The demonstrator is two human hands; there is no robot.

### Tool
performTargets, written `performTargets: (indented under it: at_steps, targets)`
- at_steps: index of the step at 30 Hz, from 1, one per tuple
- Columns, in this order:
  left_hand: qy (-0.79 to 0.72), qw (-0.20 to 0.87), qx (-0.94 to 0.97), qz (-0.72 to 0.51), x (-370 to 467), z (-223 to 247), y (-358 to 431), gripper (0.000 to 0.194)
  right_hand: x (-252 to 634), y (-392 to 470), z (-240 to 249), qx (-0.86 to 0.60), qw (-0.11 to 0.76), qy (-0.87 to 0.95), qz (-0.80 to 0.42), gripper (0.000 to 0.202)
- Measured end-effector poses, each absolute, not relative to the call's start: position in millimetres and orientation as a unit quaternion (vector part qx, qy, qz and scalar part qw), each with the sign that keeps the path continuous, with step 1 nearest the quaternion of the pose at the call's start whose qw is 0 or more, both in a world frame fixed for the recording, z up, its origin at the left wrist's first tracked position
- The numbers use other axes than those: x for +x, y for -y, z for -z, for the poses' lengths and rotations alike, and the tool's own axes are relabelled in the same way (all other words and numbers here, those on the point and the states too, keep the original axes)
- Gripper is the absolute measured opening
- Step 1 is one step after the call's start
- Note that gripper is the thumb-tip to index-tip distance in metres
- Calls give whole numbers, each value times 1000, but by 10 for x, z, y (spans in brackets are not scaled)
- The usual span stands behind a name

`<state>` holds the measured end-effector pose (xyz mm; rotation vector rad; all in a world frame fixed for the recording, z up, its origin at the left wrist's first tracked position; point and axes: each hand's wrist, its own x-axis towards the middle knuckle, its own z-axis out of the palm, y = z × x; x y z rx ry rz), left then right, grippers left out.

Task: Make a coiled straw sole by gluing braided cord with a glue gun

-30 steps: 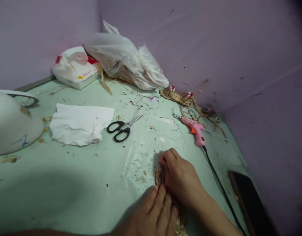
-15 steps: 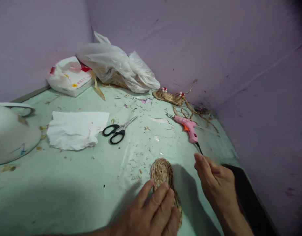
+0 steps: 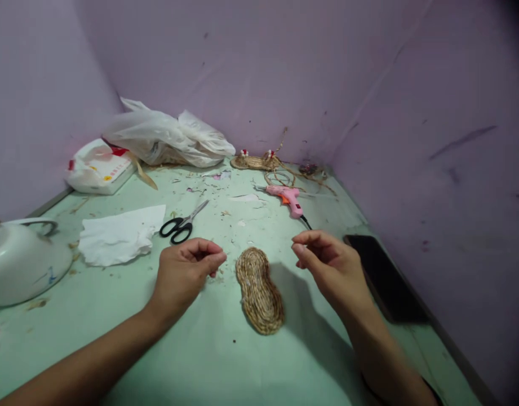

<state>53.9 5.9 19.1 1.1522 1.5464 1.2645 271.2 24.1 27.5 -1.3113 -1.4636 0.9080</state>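
Observation:
A woven straw sole [image 3: 260, 290] lies flat on the pale green table between my two hands, touched by neither. To its left, my left hand [image 3: 191, 268] is raised with thumb and fingertips pinched together; anything between them is too small to make out. My right hand [image 3: 327, 259], right of the sole, has its fingers curled and thumb close to the fingertips, and what it may hold cannot be made out. Beyond my right hand lies a pink glue gun [image 3: 287, 198]. Black-handled scissors [image 3: 183, 224] rest behind my left hand.
White paper [image 3: 119, 234] and a white bowl [image 3: 26, 262] are on the left. Along the back stand a tissue pack [image 3: 102, 169], a plastic bag [image 3: 170, 138] and a braided straw sole with beads [image 3: 253, 162]. A dark phone [image 3: 386, 276] lies at the right edge.
My left hand has lifted off the straw sole and moved left into a pinch. The view has shifted, showing the whole sole and the phone.

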Motion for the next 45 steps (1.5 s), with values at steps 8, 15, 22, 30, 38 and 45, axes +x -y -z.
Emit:
performTargets:
  at_steps: [8,15,22,30,38,45]
  targets:
    - [-544,611,378,-434,539,-229,4,26,2526,-176,-214,-483,405,673,-386,7]
    - [-614,384,650,-231,646,-202,117,31,2562,-194,-147,-501,221,763,-343,14]
    - [-605,241,753,-92,747,-141,190,15,2595,-173,-199,-510,113,782,-341,19]
    - [-564,185,801,-71,778,-73,163,17,2555,-108,-247,-514,35,817,-260,48]
    - [-607,227,757,-82,793,-126,91,10,2562,-105,-218,-512,34,815,-269,49]
    - [-577,198,783,-117,782,-42,64,11,2544,-103,-220,-516,26,816,-259,47]
